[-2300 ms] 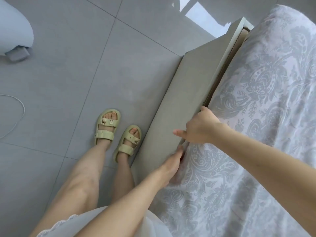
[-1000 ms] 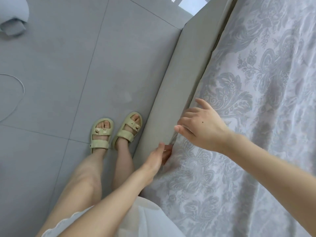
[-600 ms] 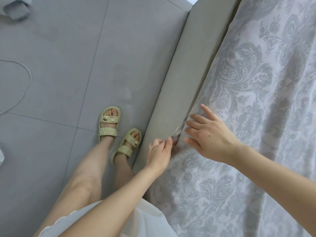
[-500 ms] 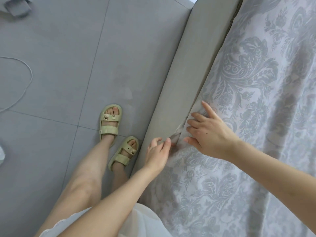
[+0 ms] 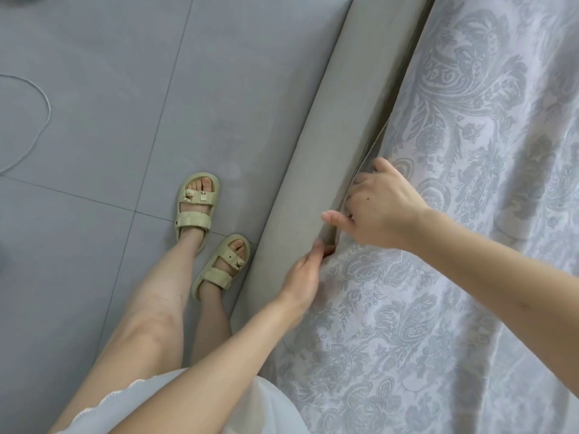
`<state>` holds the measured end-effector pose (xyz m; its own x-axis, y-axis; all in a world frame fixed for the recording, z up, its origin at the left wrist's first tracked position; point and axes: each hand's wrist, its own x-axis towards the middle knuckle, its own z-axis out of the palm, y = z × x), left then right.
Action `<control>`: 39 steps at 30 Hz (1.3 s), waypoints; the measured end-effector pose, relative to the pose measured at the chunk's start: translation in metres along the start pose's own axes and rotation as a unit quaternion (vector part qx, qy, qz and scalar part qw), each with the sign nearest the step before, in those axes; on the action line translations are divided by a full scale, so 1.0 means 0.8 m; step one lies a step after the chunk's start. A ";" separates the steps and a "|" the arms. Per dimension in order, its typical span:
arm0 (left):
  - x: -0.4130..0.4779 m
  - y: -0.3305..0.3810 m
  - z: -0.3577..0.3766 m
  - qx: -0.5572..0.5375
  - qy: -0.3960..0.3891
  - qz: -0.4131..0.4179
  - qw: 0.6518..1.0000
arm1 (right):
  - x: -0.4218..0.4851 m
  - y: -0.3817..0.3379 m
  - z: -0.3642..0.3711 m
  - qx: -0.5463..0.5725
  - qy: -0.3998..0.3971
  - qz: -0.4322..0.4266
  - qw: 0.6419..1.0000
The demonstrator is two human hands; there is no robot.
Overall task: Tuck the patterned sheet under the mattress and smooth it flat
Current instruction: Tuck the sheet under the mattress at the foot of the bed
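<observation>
My right hand (image 5: 382, 211) has slid across the patterned sheet (image 5: 454, 233) to the bed frame (image 5: 313, 145), its fingers now dug into the gap. My left hand (image 5: 302, 274) has flattened, its fingertips pressing down the fold that stood up there.

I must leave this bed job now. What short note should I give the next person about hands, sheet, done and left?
Left hand: straight fingers press the edge of the patterned sheet against the bed frame.
Right hand: fingers bent down into the gap beside the frame; grip unclear.
Done: the sheet covers the bed top.
To do: finish tucking here, then smooth the sheet flat.
</observation>
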<state>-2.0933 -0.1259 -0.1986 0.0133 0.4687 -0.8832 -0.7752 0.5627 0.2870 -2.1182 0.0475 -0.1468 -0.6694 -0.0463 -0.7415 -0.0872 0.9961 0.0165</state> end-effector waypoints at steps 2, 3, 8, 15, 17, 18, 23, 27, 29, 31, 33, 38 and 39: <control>0.007 0.005 0.012 -0.029 -0.044 -0.045 0.998 | -0.002 0.003 -0.006 0.008 -0.022 0.003 1.000; 0.016 0.007 0.016 -0.040 -0.057 -0.067 0.995 | 0.000 0.005 -0.010 0.009 -0.035 0.003 0.999; 0.044 0.012 -0.003 -0.047 -0.078 -0.124 0.988 | 0.028 0.008 -0.006 0.001 -0.113 0.001 0.994; 0.022 -0.012 -0.023 0.095 -0.007 -0.022 0.995 | 0.070 -0.004 0.000 -0.062 -0.289 0.036 0.955; 0.028 -0.021 -0.010 0.082 -0.039 -0.072 0.993 | 0.071 -0.003 -0.002 -0.055 -0.288 0.043 0.955; 0.029 -0.023 -0.004 0.076 -0.041 -0.094 0.992 | 0.069 -0.004 -0.004 -0.042 -0.262 0.045 0.963; 0.036 -0.026 -0.005 -0.012 -0.061 -0.116 0.991 | 0.023 -0.039 -0.017 0.000 -0.044 0.043 0.998; 0.024 -0.022 -0.017 -0.026 -0.047 -0.028 0.998 | -0.029 -0.092 0.010 0.038 0.071 0.002 0.997; 0.011 -0.035 -0.031 -0.027 -0.028 -0.015 0.999 | -0.050 -0.103 0.034 0.059 0.077 -0.018 0.995; -0.008 -0.059 -0.049 -0.023 0.021 -0.003 1.000 | -0.068 -0.116 0.052 0.094 0.094 -0.031 0.991; -0.034 -0.091 -0.065 0.027 0.069 -0.001 0.997 | -0.084 -0.136 0.063 0.118 0.104 -0.043 0.987; -0.081 -0.147 -0.082 0.115 0.044 -0.086 0.989 | -0.107 -0.196 0.084 0.116 0.052 -0.054 0.990; -0.084 -0.148 -0.082 0.116 0.044 -0.086 0.989 | -0.110 -0.204 0.089 0.105 0.040 -0.051 0.992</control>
<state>-2.0438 -0.2684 -0.1975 0.0701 0.2971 -0.9523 -0.6004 0.7749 0.1976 -1.9926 -0.1054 -0.1318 -0.7222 -0.1456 -0.6761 -0.0074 0.9792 -0.2029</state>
